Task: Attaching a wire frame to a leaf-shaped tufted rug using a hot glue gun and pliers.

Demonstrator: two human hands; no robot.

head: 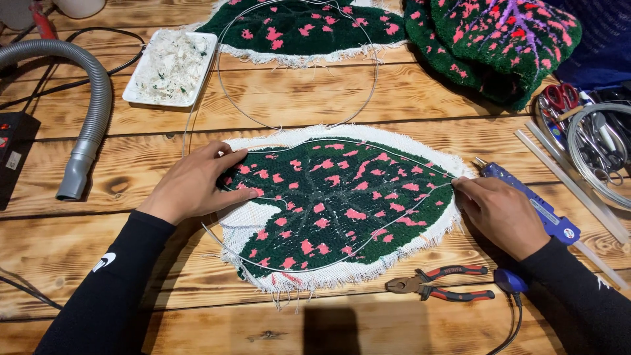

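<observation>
lying near right hand point(501, 213): pliers point(437, 283), glue gun point(530, 204).

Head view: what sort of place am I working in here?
Probably a home craft workshop for tufted rugs: a leaf-shaped tufted piece on a wooden worktable, a blue glue gun, pliers and a tray of yarn trimmings.

right hand point(501, 213) hides glue gun point(529, 204) middle (grip unclear).

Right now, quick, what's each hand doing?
Left hand: open, pressed flat on the leaf rug, fingers over the wire.
Right hand: closed, pinching the wire at the rug's tip.
</observation>
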